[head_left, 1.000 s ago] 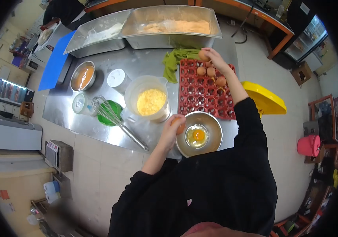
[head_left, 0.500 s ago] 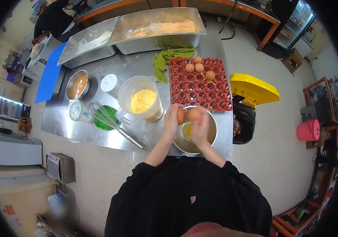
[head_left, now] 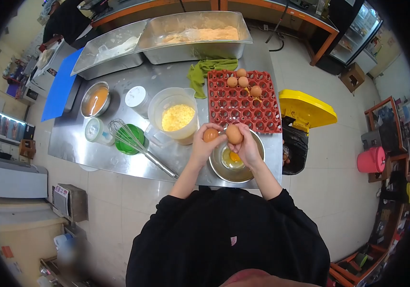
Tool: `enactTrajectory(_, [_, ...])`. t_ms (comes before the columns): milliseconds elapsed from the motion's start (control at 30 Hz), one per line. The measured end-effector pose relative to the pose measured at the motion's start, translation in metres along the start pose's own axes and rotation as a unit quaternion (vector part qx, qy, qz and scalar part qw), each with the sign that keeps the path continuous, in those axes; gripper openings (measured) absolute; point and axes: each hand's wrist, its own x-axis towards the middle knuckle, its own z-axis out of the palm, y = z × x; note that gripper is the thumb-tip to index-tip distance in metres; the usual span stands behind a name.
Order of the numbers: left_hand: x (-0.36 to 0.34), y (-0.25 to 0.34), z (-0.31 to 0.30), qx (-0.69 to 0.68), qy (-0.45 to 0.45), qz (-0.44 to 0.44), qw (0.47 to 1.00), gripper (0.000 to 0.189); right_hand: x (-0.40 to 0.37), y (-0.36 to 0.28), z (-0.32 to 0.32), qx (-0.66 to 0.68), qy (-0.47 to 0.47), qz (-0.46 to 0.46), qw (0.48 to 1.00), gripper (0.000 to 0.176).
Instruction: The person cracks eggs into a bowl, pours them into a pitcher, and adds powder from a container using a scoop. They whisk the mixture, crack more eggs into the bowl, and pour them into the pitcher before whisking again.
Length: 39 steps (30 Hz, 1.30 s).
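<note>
My left hand (head_left: 203, 148) is closed around a brown egg (head_left: 209, 135), its thumb stretched toward the second egg. In my right hand (head_left: 249, 149) is another brown egg (head_left: 234, 134), held between the fingers, close beside the first. Both hands are over a steel mixing bowl (head_left: 260, 162). A raw yolk (head_left: 234, 157) with clear egg white lies inside that bowl. Just beyond the hands sits a red egg tray (head_left: 236, 115), with several brown eggs in its far rows and a smear of yolk among them.
Left of the bowl stand a plastic jug (head_left: 157, 107) of yellow crumbs, a whisk (head_left: 159, 164) across a green bowl (head_left: 137, 139), and a steel bowl (head_left: 84, 107) of orange liquid. Large steel pans (head_left: 193, 51) line the back. A yellow-lidded bin (head_left: 310, 107) stands right. Another person (head_left: 66, 24) works far left.
My right hand has brought its egg slightly left and lower, next to the left hand's egg. Its motion blur is gone, and the yolk in the bowl shows more fully.
</note>
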Motion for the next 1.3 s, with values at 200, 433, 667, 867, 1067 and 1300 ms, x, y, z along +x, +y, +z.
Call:
enactTrajectory(200, [0.002, 0.026, -0.012, 0.110, -0.125, 0.043, 0.985, 0.037, -0.008, -0.005, -0.003, -0.140, -0.078, 0.044, 0.986, 0.033])
enactTrajectory(433, [-0.003, 0.012, -0.014, 0.199, -0.162, 0.093, 0.962, 0.034, -0.015, 0.000, -0.026, -0.305, -0.148, 0.035, 0.940, 0.040])
enactTrajectory(667, [-0.006, 0.001, -0.006, 0.256, -0.131, 0.190, 0.939, 0.039, -0.011, -0.006, -0.027, -0.418, -0.141, 0.019, 0.897, 0.043])
enactTrajectory(867, [-0.011, 0.008, 0.001, 0.309, -0.088, 0.219, 0.921, 0.037, -0.007, -0.005, -0.026, -0.457, -0.132, 0.032, 0.879, 0.043])
enactTrajectory(1067, [-0.004, 0.007, -0.008, 0.315, -0.107, 0.245, 0.911, 0.035, 0.004, -0.005, -0.035, -0.512, -0.198, -0.043, 0.835, 0.052])
enactTrajectory(1300, [0.010, 0.018, -0.018, 0.309, -0.139, 0.253, 0.906, 0.033, 0.009, -0.034, -0.030, -0.612, -0.272, -0.093, 0.737, 0.064])
